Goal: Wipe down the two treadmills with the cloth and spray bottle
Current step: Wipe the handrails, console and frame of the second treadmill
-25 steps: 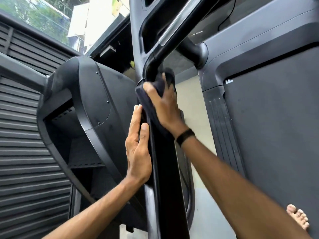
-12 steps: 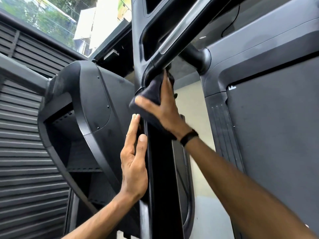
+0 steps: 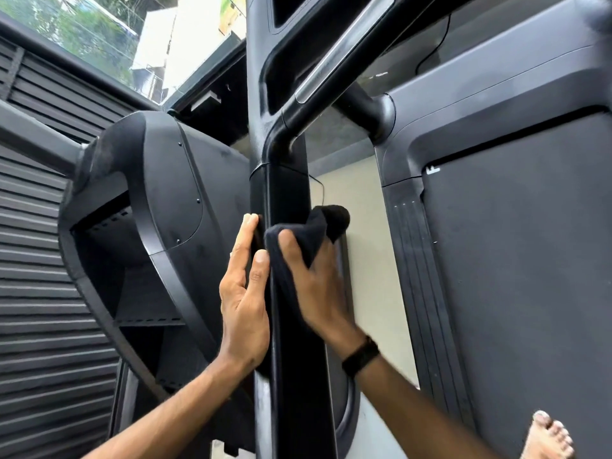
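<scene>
1. The step in hand is wiping the black upright post (image 3: 284, 207) of a treadmill, the column that rises to the handlebar joint (image 3: 281, 134).
2. The right hand (image 3: 314, 289) presses a dark cloth (image 3: 304, 236) against the post's front face, well below the joint. Its grip is closed on the cloth, thumb and fingers spread over the bunched fabric, and a loose fold sticks up off the post's right edge.
3. The left hand (image 3: 243, 299) lies flat and open against the left side of the post, just beside the cloth, holding nothing and apparently steadying the column.
4. No spray bottle is in view.
5. Right of the post lies the belt deck (image 3: 516, 276) of a treadmill, with a bare foot (image 3: 546, 435) on it near the frame's lower corner.
6. The next move likely calls for running the cloth on down the post with even pressure, then around its sides; the deck and the other machine appear to remain.
</scene>
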